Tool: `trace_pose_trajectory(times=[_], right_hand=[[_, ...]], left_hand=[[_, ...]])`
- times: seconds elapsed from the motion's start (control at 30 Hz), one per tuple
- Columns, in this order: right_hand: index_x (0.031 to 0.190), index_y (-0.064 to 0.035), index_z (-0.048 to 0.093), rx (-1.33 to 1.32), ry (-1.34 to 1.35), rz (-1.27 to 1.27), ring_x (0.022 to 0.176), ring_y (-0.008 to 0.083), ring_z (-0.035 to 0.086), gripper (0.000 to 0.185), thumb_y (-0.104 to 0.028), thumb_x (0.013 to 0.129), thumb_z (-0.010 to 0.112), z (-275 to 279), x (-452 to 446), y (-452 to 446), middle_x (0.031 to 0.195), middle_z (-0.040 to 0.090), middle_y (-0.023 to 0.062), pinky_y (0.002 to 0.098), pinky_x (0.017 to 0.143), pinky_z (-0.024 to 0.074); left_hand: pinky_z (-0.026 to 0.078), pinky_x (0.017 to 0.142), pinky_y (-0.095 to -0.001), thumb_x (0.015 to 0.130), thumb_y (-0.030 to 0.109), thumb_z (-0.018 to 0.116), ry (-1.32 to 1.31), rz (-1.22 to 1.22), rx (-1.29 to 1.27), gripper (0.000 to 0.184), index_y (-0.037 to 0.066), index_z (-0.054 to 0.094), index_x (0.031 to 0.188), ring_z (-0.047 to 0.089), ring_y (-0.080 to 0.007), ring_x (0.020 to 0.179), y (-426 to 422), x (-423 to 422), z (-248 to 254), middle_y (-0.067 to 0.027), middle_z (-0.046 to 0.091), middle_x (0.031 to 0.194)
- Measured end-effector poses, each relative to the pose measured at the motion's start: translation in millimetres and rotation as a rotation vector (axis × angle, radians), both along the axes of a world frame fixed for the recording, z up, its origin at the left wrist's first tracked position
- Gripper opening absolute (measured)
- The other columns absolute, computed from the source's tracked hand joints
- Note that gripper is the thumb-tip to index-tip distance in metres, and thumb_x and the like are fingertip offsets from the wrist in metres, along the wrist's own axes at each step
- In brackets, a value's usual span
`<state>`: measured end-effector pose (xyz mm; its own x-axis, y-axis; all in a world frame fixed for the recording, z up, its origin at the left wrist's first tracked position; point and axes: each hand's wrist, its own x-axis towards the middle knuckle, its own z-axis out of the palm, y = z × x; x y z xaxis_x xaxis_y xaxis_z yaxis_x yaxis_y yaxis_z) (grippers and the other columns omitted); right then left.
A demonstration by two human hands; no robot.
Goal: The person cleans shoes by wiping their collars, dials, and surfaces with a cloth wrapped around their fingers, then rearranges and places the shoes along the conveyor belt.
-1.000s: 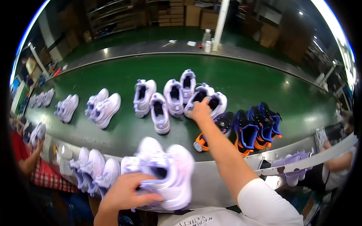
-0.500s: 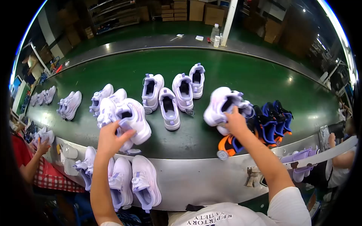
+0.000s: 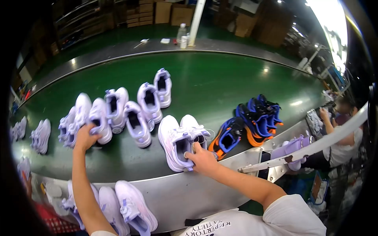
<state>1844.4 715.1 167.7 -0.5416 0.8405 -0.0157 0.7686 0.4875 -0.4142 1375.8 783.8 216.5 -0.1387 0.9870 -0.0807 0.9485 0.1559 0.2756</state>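
On the green belt [image 3: 220, 86], my right hand [image 3: 205, 160] pinches the heel edges of a pair of white-and-lavender sneakers [image 3: 169, 137], their toes pointing away from me. To the left, my left hand [image 3: 85, 137] is closed around the heel part of another white sneaker [image 3: 100, 118] that stands beside similar ones. Between the hands are several more white sneakers [image 3: 136, 126] with their heels toward me. Right of my right hand stand black-and-blue sneakers with orange soles [image 3: 226, 135], the nearest one close to my fingers.
More white sneakers [image 3: 134, 206] rest on the metal ledge [image 3: 177, 196] in front of me. A white curved rail [image 3: 307, 151] crosses at the right, with a co-worker [image 3: 342, 129] beyond it. Another person's red checked clothing [image 3: 55, 220] shows at lower left. A bottle [image 3: 181, 33] stands beyond the belt.
The view has swung right. My right hand has brought its white sneakers down onto the belt, left of the dark ones. My left hand's sneakers now stand among others on the left.
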Motion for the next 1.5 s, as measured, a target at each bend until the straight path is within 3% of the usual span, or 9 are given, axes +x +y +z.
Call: trace_pose_trajectory(times=[0.5,0.63,0.7,0.8,0.93,1.1,1.2,1.4,1.5], right_hand=[[0.107,-0.0255,0.068,0.315,-0.64,-0.416,0.089,0.0352,0.064,0.042,-0.007,0.07,0.069,-56,215,139,0.107,0.053,0.0157,0.0437,0.077,0.0527],[0.119,-0.0269,0.062,-0.351,-1.239,-0.072,0.115,0.0307,0.058,0.059,-0.024,0.063,0.081,34,146,190,0.119,0.062,0.0127,0.0423,0.088,0.0512],[0.122,-0.0214,0.062,-0.219,-1.114,-0.001,0.107,0.0311,0.061,0.059,-0.022,0.065,0.077,52,102,215,0.115,0.064,0.0118,0.0422,0.087,0.0514],[0.122,-0.0245,0.059,0.024,-0.136,0.158,0.105,0.0335,0.058,0.057,-0.041,0.07,0.076,86,0,210,0.109,0.06,0.0144,0.0439,0.087,0.0489],[0.115,-0.0331,0.063,0.179,-0.338,0.21,0.116,0.0379,0.046,0.075,-0.067,0.049,0.076,16,-104,242,0.117,0.051,0.0188,0.0475,0.095,0.0384],[0.107,-0.029,0.067,0.219,-0.3,0.238,0.105,0.0311,0.051,0.063,-0.05,0.05,0.083,-25,-107,240,0.106,0.058,0.0128,0.0415,0.091,0.0414],[0.103,-0.0294,0.069,0.247,-0.331,0.373,0.096,0.0286,0.055,0.053,-0.041,0.054,0.082,-19,-61,238,0.097,0.061,0.0106,0.0395,0.087,0.0439],[0.11,-0.0287,0.065,0.173,-0.677,0.018,0.099,0.0313,0.058,0.043,-0.021,0.068,0.075,4,52,216,0.1,0.061,0.0146,0.0389,0.079,0.0465],[0.118,-0.0223,0.06,0.204,-0.265,0.124,0.102,0.0313,0.058,0.055,-0.017,0.066,0.076,19,39,179,0.113,0.056,0.0143,0.0411,0.084,0.0485]], left_hand=[[0.046,0.084,-0.0424,0.07,0.023,0.076,-0.094,-0.047,0.25,0.04,0.009,0.064,0.105,0.058,-0.0352,0.097,-4,-26,-51,-0.0135,0.061,0.099],[0.046,0.086,-0.0423,0.073,0.024,0.074,0.226,0.034,0.081,0.036,0.01,0.065,0.106,0.058,-0.0359,0.1,17,-4,-26,-0.0171,0.062,0.097],[0.047,0.086,-0.0423,0.075,0.024,0.073,0.486,0.113,-0.063,0.034,0.008,0.066,0.104,0.058,-0.0353,0.1,31,27,7,-0.0189,0.063,0.095],[0.048,0.083,-0.0426,0.077,0.025,0.071,0.338,-0.199,0.182,0.031,0.005,0.066,0.101,0.059,-0.034,0.097,29,84,56,-0.0198,0.064,0.092],[0.048,0.082,-0.0415,0.076,0.036,0.073,0.17,-0.16,0.176,0.041,0.004,0.065,0.1,0.059,-0.0354,0.096,60,91,20,-0.02,0.065,0.096],[0.033,0.098,-0.0575,0.072,0.07,0.061,0.31,-0.032,0.095,0.07,0.006,0.069,0.102,0.054,-0.0383,0.109,69,89,-57,-0.0202,0.066,0.105],[0.027,0.099,-0.0604,0.074,0.072,0.056,0.135,-0.063,-0.302,0.069,0.007,0.073,0.089,0.051,-0.04,0.112,75,110,-16,-0.017,0.068,0.098],[0.041,0.089,-0.0443,0.073,0.057,0.069,-0.035,-0.139,-0.263,0.045,0.011,0.072,0.075,0.051,-0.0351,0.1,20,168,-44,-0.0096,0.069,0.081],[0.039,0.094,-0.0401,0.07,0.051,0.073,-0.019,-0.283,-0.172,0.05,0.005,0.07,0.09,0.051,-0.0366,0.099,-6,196,-35,-0.0113,0.069,0.087]])
